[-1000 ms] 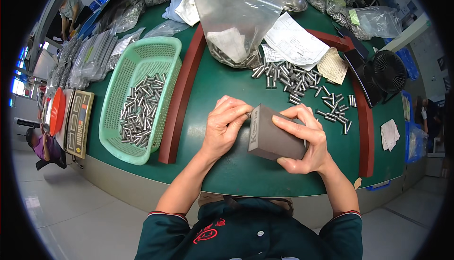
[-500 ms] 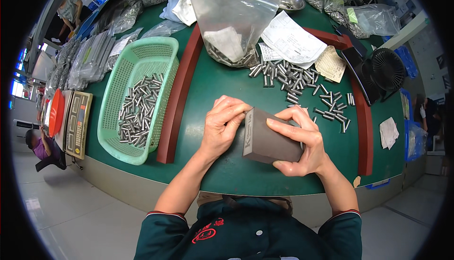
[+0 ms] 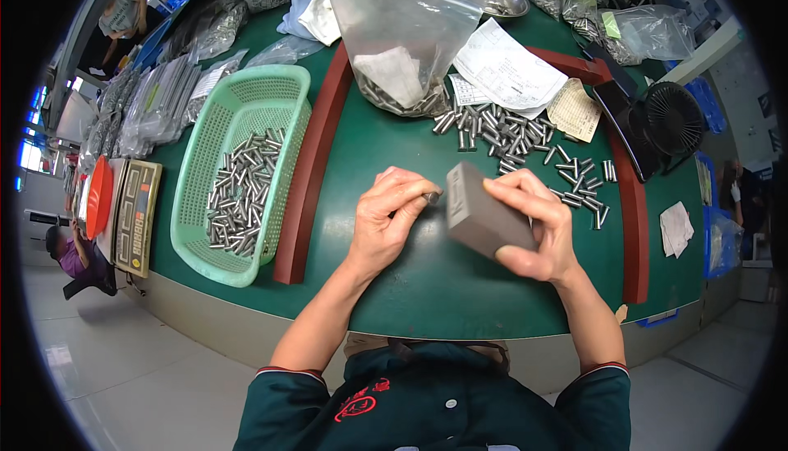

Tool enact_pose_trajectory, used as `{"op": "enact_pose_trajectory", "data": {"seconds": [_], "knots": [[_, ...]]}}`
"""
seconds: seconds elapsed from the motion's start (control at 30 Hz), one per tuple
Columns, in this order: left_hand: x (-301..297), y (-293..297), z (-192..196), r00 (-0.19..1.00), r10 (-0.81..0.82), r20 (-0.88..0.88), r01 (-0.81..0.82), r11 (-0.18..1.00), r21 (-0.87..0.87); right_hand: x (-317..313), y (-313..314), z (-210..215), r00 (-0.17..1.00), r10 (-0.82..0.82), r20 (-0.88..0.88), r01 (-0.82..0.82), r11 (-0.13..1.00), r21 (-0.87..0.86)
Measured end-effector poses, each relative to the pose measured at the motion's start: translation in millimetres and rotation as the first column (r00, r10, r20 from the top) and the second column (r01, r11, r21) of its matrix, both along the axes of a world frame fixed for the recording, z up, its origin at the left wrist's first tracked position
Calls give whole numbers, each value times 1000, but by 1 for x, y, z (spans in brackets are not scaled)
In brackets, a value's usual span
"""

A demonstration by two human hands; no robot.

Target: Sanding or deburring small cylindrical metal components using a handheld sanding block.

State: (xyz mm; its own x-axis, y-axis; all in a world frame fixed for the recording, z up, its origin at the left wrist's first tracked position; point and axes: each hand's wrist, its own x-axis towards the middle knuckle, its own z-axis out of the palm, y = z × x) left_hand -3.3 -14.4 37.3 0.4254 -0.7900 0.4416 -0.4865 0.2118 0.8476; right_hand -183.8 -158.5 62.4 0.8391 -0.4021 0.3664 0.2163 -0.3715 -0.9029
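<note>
Pinched between thumb and forefinger of my left hand [image 3: 384,219] is a small metal pin [image 3: 432,197]; only its end shows, the rest hidden by the fingers. My right hand [image 3: 546,229] grips a grey-brown sanding block [image 3: 490,215], thumb on the near side and fingers over the far side. The block is tilted and slightly blurred, with a small gap between it and the pin. Beyond my hands, loose metal pins [image 3: 510,135] lie heaped on the green table [image 3: 369,151]. More pins [image 3: 246,192] fill part of a light green plastic basket [image 3: 182,205] at the left.
Dark red bars [image 3: 308,180] frame the work area. A large clear bag [image 3: 402,8] of pins stands at the back, beside papers [image 3: 509,65]. A black fan [image 3: 669,119] and a cloth [image 3: 675,230] are at the right, a scale [image 3: 138,217] at the far left.
My right hand has moved the sanding block rightward, off my left fingertips, and tilted it. The pin's end has come into sight. My left hand has stayed nearly still.
</note>
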Motion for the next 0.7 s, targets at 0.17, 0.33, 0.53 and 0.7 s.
{"op": "enact_pose_trajectory", "data": {"seconds": [0.17, 0.33, 0.53, 0.7], "knots": [[6, 0, -6, 918, -94, -386, 85, 996, -43, -10, -8, 0, 1000, -20, 14, 8, 792, 610], [4, -2, -6, 903, -134, -408, 124, 991, -51, -10, -9, -2, 999, 44, -29, -14, 752, 658], [3, -2, -7, 896, -135, -423, 130, 991, -42, -6, -2, 8, 975, 179, -129, -60, 779, 624], [3, 0, -7, 925, -104, -366, 116, 993, 12, -5, 3, 11, 959, 235, -157, -95, 790, 605]]}}
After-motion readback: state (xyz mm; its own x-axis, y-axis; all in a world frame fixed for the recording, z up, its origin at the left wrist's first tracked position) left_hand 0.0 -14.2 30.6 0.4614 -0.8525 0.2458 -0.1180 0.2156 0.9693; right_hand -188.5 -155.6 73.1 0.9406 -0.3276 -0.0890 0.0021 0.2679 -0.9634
